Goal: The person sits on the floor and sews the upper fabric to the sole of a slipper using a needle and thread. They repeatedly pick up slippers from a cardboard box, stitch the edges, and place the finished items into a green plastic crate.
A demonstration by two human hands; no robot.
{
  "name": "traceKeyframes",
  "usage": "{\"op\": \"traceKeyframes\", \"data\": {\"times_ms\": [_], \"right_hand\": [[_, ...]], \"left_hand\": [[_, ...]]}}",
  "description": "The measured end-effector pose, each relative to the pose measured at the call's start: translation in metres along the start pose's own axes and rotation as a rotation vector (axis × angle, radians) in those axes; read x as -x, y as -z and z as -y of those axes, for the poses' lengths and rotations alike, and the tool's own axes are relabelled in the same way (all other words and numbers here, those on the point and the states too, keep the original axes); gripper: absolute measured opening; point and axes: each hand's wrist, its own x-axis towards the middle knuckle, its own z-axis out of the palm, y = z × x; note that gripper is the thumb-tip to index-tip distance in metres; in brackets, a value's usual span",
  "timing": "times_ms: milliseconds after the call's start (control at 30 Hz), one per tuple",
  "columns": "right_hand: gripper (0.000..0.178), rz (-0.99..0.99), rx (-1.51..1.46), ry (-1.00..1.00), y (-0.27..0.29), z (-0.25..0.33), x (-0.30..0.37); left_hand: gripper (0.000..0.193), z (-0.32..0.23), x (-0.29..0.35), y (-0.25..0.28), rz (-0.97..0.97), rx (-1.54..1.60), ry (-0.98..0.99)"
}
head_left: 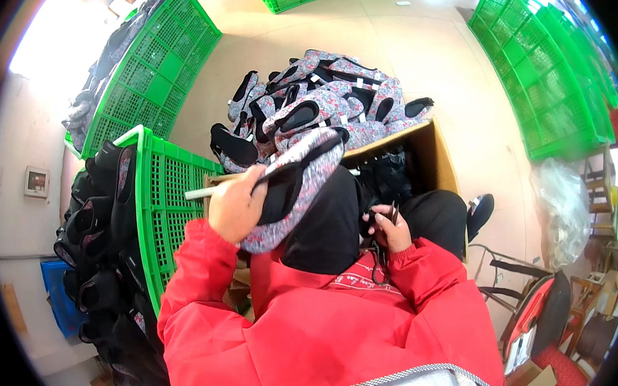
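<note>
Floral slipper (292, 185) held up, left hand (235, 206) clamped round it; right hand (390, 225) closed on small snips (394, 213); trimming step, I judge; next needs blades brought to the slipper.

Floor (428, 52) under slipper pile (328, 99), crates (538, 79)

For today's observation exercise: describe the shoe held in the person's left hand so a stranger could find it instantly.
Start at the cardboard box piled with floral shoes. Just in front of it, the left hand holds up one floral shoe with a black lining. Unlike the piled ones, it is lifted in a grip, clear of the heap.
</note>
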Motion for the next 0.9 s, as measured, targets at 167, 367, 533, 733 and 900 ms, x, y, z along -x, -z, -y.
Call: {"op": "traceKeyframes", "data": {"times_ms": [167,367,533,733,900], "right_hand": [[0.036,0.294,-0.044,0.012,-0.038,0.035,0.045],[0.034,0.210,0.001,-0.024,-0.053,0.015,0.066],[0.032,0.227,-0.047,-0.039,-0.051,-0.005,0.067],[0.030,0.116,0.172,0.041,-0.057,0.005,0.073],[0.025,0.192,0.322,0.209,-0.044,0.006,0.068]], "left_hand": [[0.029,-0.046,0.081,-0.009,0.182,-0.027,0.005],[0.041,-0.067,0.127,-0.020,0.360,-0.151,0.035],[0.043,-0.084,0.113,-0.017,0.246,-0.056,-0.139],[0.034,-0.074,0.080,-0.042,0.271,0.003,-0.333],[0.034,-0.072,0.060,-0.052,0.379,0.083,-0.309]]}}
